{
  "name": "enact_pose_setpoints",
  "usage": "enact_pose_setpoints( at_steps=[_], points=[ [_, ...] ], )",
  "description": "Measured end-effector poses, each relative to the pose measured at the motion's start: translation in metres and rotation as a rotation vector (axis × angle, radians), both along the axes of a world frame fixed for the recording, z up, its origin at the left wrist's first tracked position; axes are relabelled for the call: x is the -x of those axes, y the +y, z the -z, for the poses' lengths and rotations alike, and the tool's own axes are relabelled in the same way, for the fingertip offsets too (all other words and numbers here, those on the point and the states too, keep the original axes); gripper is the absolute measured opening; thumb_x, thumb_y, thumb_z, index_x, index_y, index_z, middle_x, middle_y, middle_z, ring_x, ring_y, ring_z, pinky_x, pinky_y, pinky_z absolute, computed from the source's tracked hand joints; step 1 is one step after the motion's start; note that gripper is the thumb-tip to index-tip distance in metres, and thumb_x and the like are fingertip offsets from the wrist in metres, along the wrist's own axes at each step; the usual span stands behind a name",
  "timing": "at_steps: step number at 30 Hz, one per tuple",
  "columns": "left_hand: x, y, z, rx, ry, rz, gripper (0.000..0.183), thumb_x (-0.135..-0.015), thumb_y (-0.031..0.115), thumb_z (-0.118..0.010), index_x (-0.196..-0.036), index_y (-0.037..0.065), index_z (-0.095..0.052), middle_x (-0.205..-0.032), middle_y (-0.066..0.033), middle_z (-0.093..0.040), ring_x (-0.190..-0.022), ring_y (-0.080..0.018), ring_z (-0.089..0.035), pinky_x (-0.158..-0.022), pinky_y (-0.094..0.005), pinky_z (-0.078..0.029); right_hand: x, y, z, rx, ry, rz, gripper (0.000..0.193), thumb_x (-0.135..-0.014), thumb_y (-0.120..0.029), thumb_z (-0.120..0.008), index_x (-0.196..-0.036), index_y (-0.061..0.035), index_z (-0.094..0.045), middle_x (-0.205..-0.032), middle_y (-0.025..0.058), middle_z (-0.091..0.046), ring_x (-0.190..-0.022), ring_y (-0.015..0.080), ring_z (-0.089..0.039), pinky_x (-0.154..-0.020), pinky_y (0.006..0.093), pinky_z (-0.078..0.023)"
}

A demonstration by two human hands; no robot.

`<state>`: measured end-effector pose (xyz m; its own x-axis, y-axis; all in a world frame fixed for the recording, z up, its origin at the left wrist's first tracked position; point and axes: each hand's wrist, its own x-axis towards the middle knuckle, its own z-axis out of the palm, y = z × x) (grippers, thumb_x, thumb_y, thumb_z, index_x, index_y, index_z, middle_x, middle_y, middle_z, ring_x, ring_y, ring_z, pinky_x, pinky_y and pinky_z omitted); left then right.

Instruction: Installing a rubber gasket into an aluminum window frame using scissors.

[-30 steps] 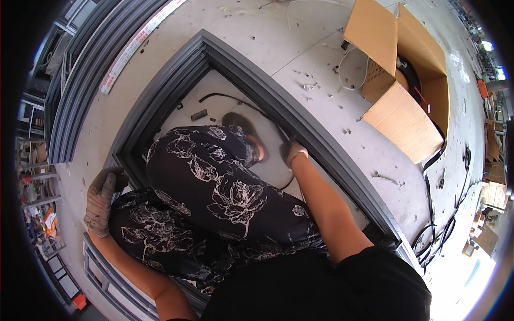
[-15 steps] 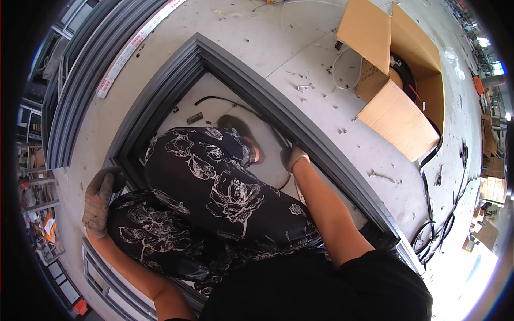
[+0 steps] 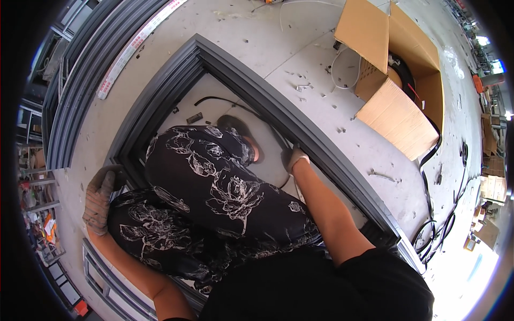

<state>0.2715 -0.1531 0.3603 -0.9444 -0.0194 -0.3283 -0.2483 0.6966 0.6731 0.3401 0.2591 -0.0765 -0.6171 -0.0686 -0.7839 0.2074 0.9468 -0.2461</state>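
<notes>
A dark grey metal frame (image 3: 251, 75), like a window or door frame, lies on the floor around my bent legs. My left hand (image 3: 99, 200), in a grey work glove with dark fingertips, is curled over the frame's left side near its corner. Against the inner edge of the right-hand bar is my right hand (image 3: 294, 159), also gloved, closed at a thin black rubber strip (image 3: 217, 98). The strip's loose end curves across the floor inside the frame. My right fingertips are mostly hidden by the hand itself.
An open cardboard box (image 3: 399, 120) with coiled black strip stands at the right; loose black strip (image 3: 428, 235) trails beside it. Long grey profiles (image 3: 80, 80) are stacked at the left. Small scraps (image 3: 304, 87) litter the floor. A small dark piece (image 3: 194, 117) lies inside the frame.
</notes>
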Motion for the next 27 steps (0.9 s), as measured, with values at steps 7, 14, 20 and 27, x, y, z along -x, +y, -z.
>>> enact_pose_setpoints(
  at_steps=[7,14,20,27],
  points=[
    [0.009,0.003,0.007,0.008,-0.017,0.05,0.041,-0.092,0.035,-0.049,-0.108,-0.001,-0.058,-0.088,-0.0099,-0.064,-0.083,-0.0167,-0.06,-0.081,-0.029,-0.045,0.008,0.002,-0.011,-0.316,0.063,-0.472,0.036,-0.085,-0.018,-0.047,-0.115,0.0001,-0.058,-0.12,0.0155,-0.057,-0.115,0.0288,-0.052,-0.1,0.0466,-0.031],
    [-0.002,-0.006,0.002,0.038,-0.009,0.0,0.039,-0.092,0.033,-0.048,-0.108,-0.001,-0.059,-0.089,-0.0099,-0.064,-0.083,-0.0168,-0.061,-0.081,-0.0292,-0.045,0.008,-0.021,-0.073,-0.365,0.243,-0.689,0.032,-0.086,-0.017,-0.047,-0.11,-0.0015,-0.062,-0.116,0.0151,-0.06,-0.109,0.0288,-0.056,-0.098,0.0471,-0.033],
    [-0.002,-0.002,0.001,0.057,-0.007,0.041,0.039,-0.093,0.033,-0.048,-0.108,-0.001,-0.059,-0.089,-0.0102,-0.064,-0.083,-0.0169,-0.061,-0.081,-0.0294,-0.046,0.0,-0.017,-0.075,-0.368,0.087,-0.659,0.039,-0.091,-0.022,-0.038,-0.119,-0.0018,-0.055,-0.125,0.0144,-0.054,-0.117,0.0274,-0.05,-0.102,0.0452,-0.029],
    [0.006,0.001,0.003,0.01,-0.007,0.048,0.039,-0.093,0.033,-0.048,-0.107,-0.001,-0.059,-0.088,-0.0103,-0.064,-0.083,-0.0167,-0.061,-0.081,-0.0288,-0.046,-0.027,0.006,0.021,-0.227,0.086,0.477,0.052,-0.094,-0.032,-0.027,-0.136,-0.0022,-0.032,-0.142,0.01,-0.036,-0.13,0.0247,-0.033,-0.107,0.0299,-0.024]
  ],
)
